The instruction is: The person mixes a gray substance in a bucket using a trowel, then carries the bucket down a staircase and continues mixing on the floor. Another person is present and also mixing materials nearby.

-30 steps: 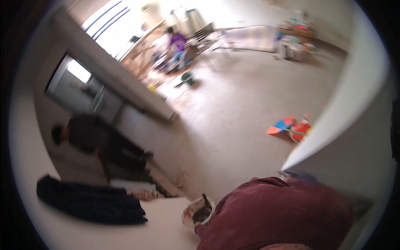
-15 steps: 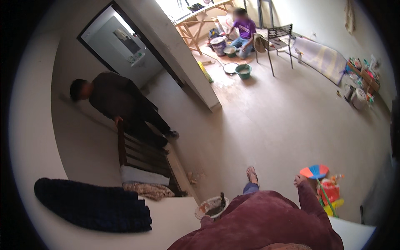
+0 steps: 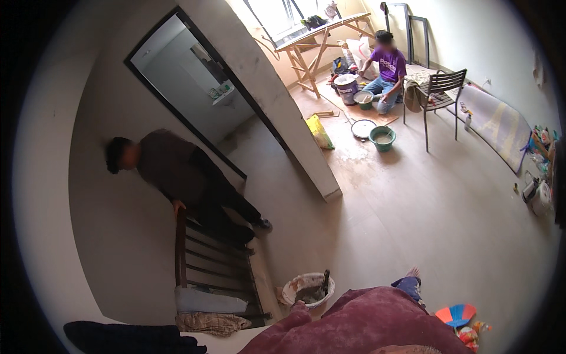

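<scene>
A pale bucket (image 3: 289, 291), its walls smeared, is at my left side with dark grey wet mix inside. A dark-handled tool (image 3: 325, 283) stands up out of it at the right rim. My left hand (image 3: 299, 306) is closed at the bucket's near rim, with its fingers partly hidden. My maroon sleeve and body cover the lower middle of the view. My right hand is out of sight. One bare foot (image 3: 414, 272) shows ahead of me under a blue trouser leg.
Someone in dark clothes (image 3: 171, 162) holds a stair railing (image 3: 180, 253) on the left. A person in purple (image 3: 389, 66) kneels near a green basin (image 3: 382, 140) and a metal chair (image 3: 443, 88). A colourful fan (image 3: 456, 315) lies at lower right. A wall corner (image 3: 331, 192) juts out.
My view has tilted up and shifted, so the room sits lower in it. The bucket has moved forward along with me past the railing. My right hand has left the view.
</scene>
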`<state>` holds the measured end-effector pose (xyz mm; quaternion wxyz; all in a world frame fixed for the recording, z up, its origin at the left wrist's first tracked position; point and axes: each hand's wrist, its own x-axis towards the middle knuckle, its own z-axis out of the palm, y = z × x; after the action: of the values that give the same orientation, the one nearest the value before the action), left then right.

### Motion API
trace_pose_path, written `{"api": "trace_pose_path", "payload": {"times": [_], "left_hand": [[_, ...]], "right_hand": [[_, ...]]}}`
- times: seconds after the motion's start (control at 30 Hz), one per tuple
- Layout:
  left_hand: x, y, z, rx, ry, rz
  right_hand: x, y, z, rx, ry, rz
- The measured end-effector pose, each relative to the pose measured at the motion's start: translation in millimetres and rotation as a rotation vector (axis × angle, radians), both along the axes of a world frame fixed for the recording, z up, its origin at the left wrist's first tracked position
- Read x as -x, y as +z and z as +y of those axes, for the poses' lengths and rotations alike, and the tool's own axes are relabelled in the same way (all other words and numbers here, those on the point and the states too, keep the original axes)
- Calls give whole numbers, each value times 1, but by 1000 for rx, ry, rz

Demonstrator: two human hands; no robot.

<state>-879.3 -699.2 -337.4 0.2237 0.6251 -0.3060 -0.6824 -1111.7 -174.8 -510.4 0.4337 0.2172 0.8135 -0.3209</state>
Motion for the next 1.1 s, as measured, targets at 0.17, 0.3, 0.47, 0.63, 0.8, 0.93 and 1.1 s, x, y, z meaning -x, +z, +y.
{"api": "trace_pose_path", "payload": {"times": [0.17,0.3,0.47,0.63,0.8,0.93,1.1], "left_hand": [[90,6,-13,36,-2,-17],[169,9,2,11,-5,-27],[242,17,13,-25,-15,-61],[270,9,18,-69,23,-138],[306,-18,26,-143,37,-197],[329,-55,17,-246,17,-240],[402,-110,-16,-406,-115,-272]], "right_hand": [[110,-34,-39,39,120,10],[228,-55,-54,106,292,142],[457,-23,-77,219,372,483],[563,56,-114,294,-83,385],[573,49,-125,220,-139,276],[535,17,-135,85,250,97],[567,-16,-137,0,905,123]]}}
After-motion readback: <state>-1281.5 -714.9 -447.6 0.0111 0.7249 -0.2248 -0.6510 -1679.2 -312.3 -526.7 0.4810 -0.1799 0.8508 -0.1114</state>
